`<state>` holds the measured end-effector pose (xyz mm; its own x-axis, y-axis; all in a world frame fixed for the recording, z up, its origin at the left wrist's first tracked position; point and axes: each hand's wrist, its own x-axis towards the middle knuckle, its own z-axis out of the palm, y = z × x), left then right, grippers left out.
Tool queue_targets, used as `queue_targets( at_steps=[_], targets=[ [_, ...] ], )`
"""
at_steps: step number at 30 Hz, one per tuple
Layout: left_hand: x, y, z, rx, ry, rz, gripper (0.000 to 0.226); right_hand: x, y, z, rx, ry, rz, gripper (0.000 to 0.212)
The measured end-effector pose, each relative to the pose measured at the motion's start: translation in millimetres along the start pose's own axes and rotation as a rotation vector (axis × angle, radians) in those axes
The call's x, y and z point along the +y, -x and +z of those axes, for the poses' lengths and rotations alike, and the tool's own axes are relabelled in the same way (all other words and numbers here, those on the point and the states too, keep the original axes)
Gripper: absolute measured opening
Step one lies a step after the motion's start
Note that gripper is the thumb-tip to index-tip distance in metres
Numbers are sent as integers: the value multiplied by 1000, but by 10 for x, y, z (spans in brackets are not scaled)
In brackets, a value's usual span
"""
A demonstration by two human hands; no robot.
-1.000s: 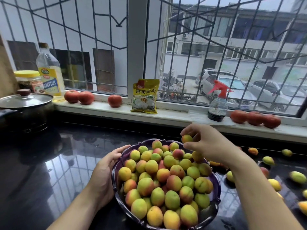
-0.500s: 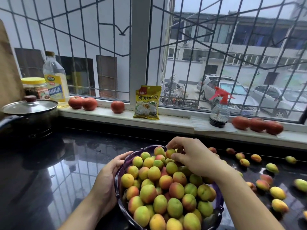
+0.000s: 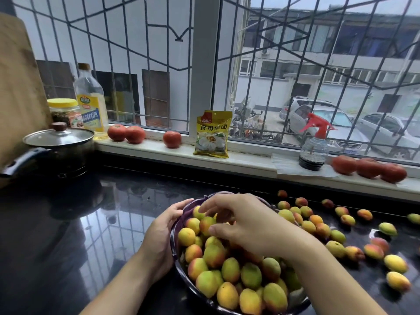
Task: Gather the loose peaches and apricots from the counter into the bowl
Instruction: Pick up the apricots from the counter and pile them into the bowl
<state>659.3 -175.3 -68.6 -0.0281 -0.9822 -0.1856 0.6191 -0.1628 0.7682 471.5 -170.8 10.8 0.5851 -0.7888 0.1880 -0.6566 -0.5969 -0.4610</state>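
The purple bowl (image 3: 181, 220) is heaped so full of fruit (image 3: 229, 269) that only its left wall and a strip of scalloped rim show; its near edge is cut off at the bottom of the view, and its right side is hidden under the forearm. The left hand (image 3: 162, 237) lies flat and open against the bowl's left wall, thumb up at the rim, cupping rather than gripping. The right hand (image 3: 245, 221) hovers over the far half of the heap, fingers loosely spread and curved down onto the top fruits; whether it holds one under the palm cannot be told. The fruits are small, smooth, egg-shaped, green to yellow with red blush. More loose peaches and apricots (image 3: 336, 233) lie scattered on the glossy black desk (image 3: 68, 235) to the right of the bowl, beyond the right wrist, some blurred near the frame's right edge. The desk mirrors the window bars.
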Motion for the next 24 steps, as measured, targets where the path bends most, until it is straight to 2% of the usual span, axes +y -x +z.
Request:
queue_targets(
  at_steps=[3, 6, 14, 16, 18, 21, 22, 24],
  targets=[
    [0, 5, 2, 13, 7, 5, 48, -98, -59, 152, 10, 187, -89, 29],
    [-5, -11, -7, 17, 5, -4, 42, -105, -81, 221, -7, 276, -81, 31],
    [-2, 4, -1, 11, -16, 2, 41, -100, -73, 250, -70, 308, -98, 27],
    [-6, 4, -11, 10, -21, 3, 41, -102, -50, 125, -62, 239, -83, 28],
    [-17, -8, -35, 5, -31, 10, 41, 9, -9, -122, 80, 70, -8, 27],
    [-47, -34, -59, -10, -46, 25, 42, 521, 117, -503, 451, -111, 176, 27],
    [-58, -43, -62, -15, -54, 33, 41, 746, 183, -578, 537, -106, 260, 29],
    [-71, -59, -57, -24, -71, 46, 40, 1204, 320, -623, 592, -6, 475, 33]
  ],
)
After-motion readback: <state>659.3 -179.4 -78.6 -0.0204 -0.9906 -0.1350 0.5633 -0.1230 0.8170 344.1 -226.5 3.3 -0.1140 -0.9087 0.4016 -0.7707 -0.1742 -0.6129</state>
